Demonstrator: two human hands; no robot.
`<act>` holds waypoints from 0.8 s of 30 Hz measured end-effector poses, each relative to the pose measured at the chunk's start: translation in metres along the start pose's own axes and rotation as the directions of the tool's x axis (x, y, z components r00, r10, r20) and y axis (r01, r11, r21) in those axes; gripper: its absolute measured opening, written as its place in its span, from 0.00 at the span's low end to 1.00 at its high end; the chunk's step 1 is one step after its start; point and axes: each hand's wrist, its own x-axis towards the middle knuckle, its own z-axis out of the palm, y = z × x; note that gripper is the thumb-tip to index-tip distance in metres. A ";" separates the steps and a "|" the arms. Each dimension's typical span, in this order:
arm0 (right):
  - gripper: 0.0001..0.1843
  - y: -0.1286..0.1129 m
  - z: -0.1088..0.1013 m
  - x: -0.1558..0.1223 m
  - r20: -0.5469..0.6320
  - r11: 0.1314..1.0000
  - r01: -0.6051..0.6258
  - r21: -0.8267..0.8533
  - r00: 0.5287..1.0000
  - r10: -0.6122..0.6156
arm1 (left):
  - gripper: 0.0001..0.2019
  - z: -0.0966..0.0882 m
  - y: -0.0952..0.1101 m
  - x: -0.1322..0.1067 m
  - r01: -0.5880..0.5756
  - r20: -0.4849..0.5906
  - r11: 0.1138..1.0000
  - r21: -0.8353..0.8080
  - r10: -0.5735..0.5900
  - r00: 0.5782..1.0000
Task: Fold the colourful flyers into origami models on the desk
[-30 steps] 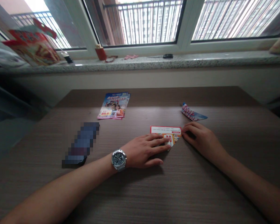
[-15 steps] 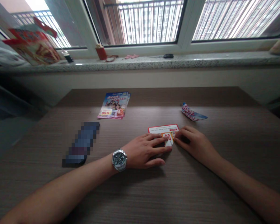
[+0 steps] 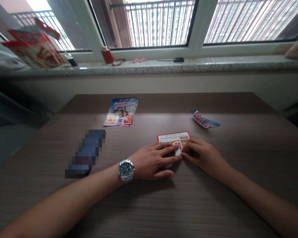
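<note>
A small printed flyer point(image 3: 173, 136) with a red border and an orange panel lies on the table before me. My left hand point(image 3: 154, 160), a metal watch point(image 3: 126, 170) on its wrist, rests flat over the flyer's near left part with fingers spread. At the flyer's right edge, the thumb and index finger of my right hand point(image 3: 203, 153) are pinched together on the paper. Much of the flyer is hidden under my fingers. Beyond my right hand lies a curled, torn-looking piece of blue and pink printed paper point(image 3: 205, 121).
Two or more stacked flyers point(image 3: 120, 112) lie at the table's back left. Nearer me is a pixelated dark flat object point(image 3: 86, 153). On the granite sill point(image 3: 149, 67) stand a red food bag point(image 3: 37, 48), a small red container point(image 3: 107, 55) and dark-handled scissors point(image 3: 178, 59).
My right hand's pinching fingertips have moved slightly toward me and to the left along the flyer's edge. My left hand stays pressed in place.
</note>
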 end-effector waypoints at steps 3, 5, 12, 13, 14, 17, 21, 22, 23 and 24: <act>0.04 0.009 -0.005 0.003 -0.035 0.999 -0.029 -0.043 0.999 0.028 | 0.27 -0.001 0.000 0.000 0.002 0.010 1.000 -0.001 -0.002 1.000; 0.05 0.017 -0.009 0.005 -0.064 0.994 -0.061 -0.087 0.996 0.056 | 0.27 -0.002 0.000 0.000 0.004 0.020 1.000 -0.001 -0.004 1.000; 0.08 0.034 -0.017 0.009 -0.177 0.977 -0.173 -0.122 0.973 0.150 | 0.27 -0.001 0.000 -0.001 0.001 0.011 1.000 -0.011 -0.001 1.000; 0.08 0.034 -0.017 0.009 -0.192 0.976 -0.178 -0.127 0.970 0.152 | 0.27 -0.001 0.000 -0.001 0.002 0.008 1.000 -0.012 -0.002 1.000; 0.08 0.034 -0.017 0.009 -0.205 0.974 -0.182 -0.134 0.967 0.153 | 0.27 0.000 0.000 -0.002 0.004 0.008 1.000 -0.013 -0.004 1.000; 0.08 0.033 -0.017 0.009 -0.209 0.971 -0.192 -0.144 0.965 0.160 | 0.27 0.000 -0.001 -0.002 0.007 0.010 1.000 -0.011 -0.007 1.000; 0.07 0.029 -0.018 0.008 -0.197 0.973 -0.196 -0.124 0.966 0.169 | 0.27 0.000 -0.002 -0.002 0.009 -0.001 1.000 -0.003 -0.009 1.000; 0.07 0.028 -0.018 0.007 -0.193 0.974 -0.192 -0.119 0.967 0.167 | 0.27 0.000 -0.002 -0.002 0.009 -0.007 1.000 -0.002 -0.009 1.000; 0.07 0.027 -0.019 0.006 -0.186 0.976 -0.186 -0.114 0.969 0.163 | 0.26 0.000 -0.003 -0.002 0.009 -0.015 1.000 -0.003 -0.009 1.000; 0.07 0.026 -0.019 0.006 -0.178 0.979 -0.174 -0.110 0.972 0.153 | 0.26 0.001 -0.003 -0.002 0.008 -0.020 1.000 -0.006 -0.008 1.000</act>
